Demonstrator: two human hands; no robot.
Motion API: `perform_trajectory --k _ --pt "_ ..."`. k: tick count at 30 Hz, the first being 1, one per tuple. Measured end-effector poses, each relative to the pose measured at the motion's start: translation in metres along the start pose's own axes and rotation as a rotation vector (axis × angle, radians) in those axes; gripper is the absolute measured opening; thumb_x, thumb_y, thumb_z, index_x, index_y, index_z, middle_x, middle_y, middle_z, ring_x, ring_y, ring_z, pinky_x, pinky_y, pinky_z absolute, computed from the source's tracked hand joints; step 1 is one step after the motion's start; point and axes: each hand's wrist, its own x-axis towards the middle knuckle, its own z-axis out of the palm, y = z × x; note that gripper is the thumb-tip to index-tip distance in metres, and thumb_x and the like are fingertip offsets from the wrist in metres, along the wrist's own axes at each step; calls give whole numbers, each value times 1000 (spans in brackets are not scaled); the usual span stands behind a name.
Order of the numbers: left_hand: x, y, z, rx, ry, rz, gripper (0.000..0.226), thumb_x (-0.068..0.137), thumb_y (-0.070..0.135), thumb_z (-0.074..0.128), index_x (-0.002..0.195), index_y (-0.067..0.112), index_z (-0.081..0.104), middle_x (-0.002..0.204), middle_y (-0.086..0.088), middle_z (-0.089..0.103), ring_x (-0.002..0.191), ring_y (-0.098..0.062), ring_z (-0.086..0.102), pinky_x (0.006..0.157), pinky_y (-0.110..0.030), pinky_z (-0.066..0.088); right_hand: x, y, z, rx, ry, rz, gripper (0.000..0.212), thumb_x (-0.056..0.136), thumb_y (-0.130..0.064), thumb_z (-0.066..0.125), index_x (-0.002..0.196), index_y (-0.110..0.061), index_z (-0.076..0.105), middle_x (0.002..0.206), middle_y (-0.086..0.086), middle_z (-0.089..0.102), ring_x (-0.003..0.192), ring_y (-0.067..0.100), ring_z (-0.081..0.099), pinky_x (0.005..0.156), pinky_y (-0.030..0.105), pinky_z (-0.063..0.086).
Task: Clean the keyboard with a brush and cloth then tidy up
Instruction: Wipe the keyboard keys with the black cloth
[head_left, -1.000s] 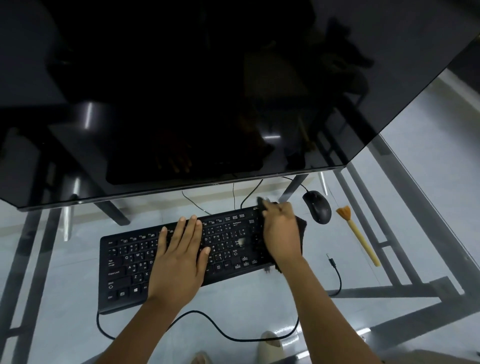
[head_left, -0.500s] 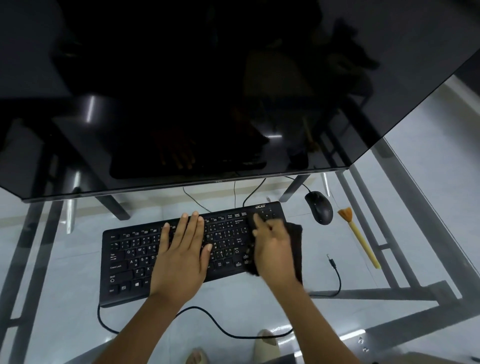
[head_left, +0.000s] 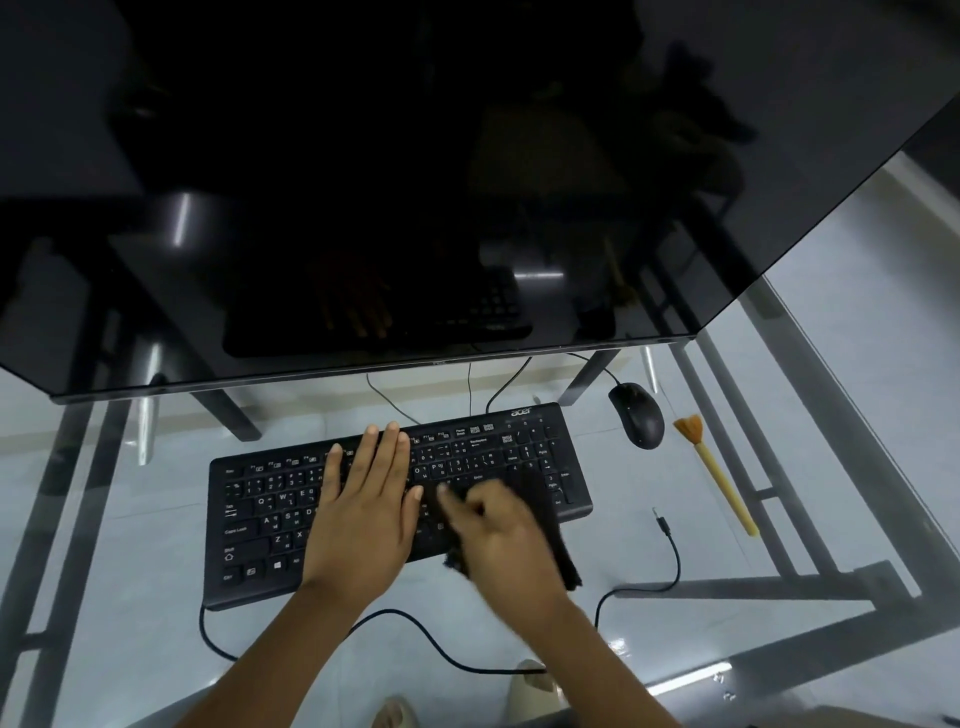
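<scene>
Black full-size keyboard with white key legends (head_left: 270, 514) lies flat on the clear glass counter (head_left: 810, 499), below the lower edge of the large dark monitor screen (head_left: 415, 182). Left hand (head_left: 363, 514) rests palm down on the middle keys, fingers straight and close together, holding nothing. Right hand (head_left: 506, 545), blurred, is curled round a dark folded cloth (head_left: 550, 525) over the keyboard's right half; cloth overhangs the near edge. Yellow-handled brush with orange bristles (head_left: 719, 475) lies on the counter right of the keyboard, apart from it, just beside the black computer mouse (head_left: 636, 414). Black cable with a loose plug end (head_left: 670, 551) curls on the glass between the keyboard and the brush.
</scene>
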Motion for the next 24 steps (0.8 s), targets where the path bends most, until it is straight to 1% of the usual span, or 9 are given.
perform_trajectory --k 2,5,7,10,13,17,20,21,24 --pt "0 -1 0 0 5 -1 57 100 39 22 147 7 28 156 -7 24 147 -22 12 116 -52 13 19 7 -20 -61 123 135 33 93 -48 60 82 -17 54 58 0 51 45 13 47 42 25 45" --pt "-1 -2 0 12 5 -8 57 100 38 22 147 7 27 156 -7 23 147 -23 11 116 -52 13 36 10 -26 -26 273 219 21 101 -25 46 102 -8 57 76 -12 45 60 -3 43 55 10 37" --pt "-1 -2 0 1 11 -10 57 100 38 22 147 6 28 156 -7 24 147 -22 12 116 -53 13 33 -3 -4 -90 225 67 27 102 -32 43 99 -12 60 79 -6 50 64 1 41 60 19 35" --pt "-1 0 0 -10 2 -2 57 100 39 22 148 7 27 156 -7 23 147 -22 10 117 -52 13 33 -19 8 -176 89 -130 41 95 -55 49 78 -17 50 61 7 55 51 14 45 53 35 40" --pt "0 -1 0 0 0 -7 57 100 39 22 148 8 27 156 -7 23 147 -22 11 116 -52 13 61 3 -8 -195 182 39 30 95 -48 52 82 -21 51 65 0 58 53 10 50 55 33 42" --pt "-1 0 0 11 2 -15 58 99 38 23 147 7 28 156 -8 25 146 -23 13 116 -52 13 71 -3 0 -167 168 59 25 100 -33 42 101 -16 60 82 -11 48 69 0 41 65 7 32" --pt "-1 0 0 8 12 -11 58 99 38 23 147 7 29 156 -8 26 146 -22 14 116 -52 13 56 -21 16 -227 33 -180 27 96 -45 49 88 -20 57 85 1 59 74 12 55 69 29 46" --pt "-1 0 0 4 13 -10 58 99 39 22 147 7 29 156 -8 26 146 -22 14 116 -52 13 55 -23 9 -219 -8 -199 22 97 -39 49 93 -20 61 91 0 59 80 9 55 73 27 47" --pt "-1 0 -1 0 13 -17 58 99 39 22 147 8 29 156 -7 26 146 -21 14 117 -52 13 75 12 -22 -163 113 63 28 96 -21 43 114 -20 65 102 -11 51 76 -17 45 69 -2 34"
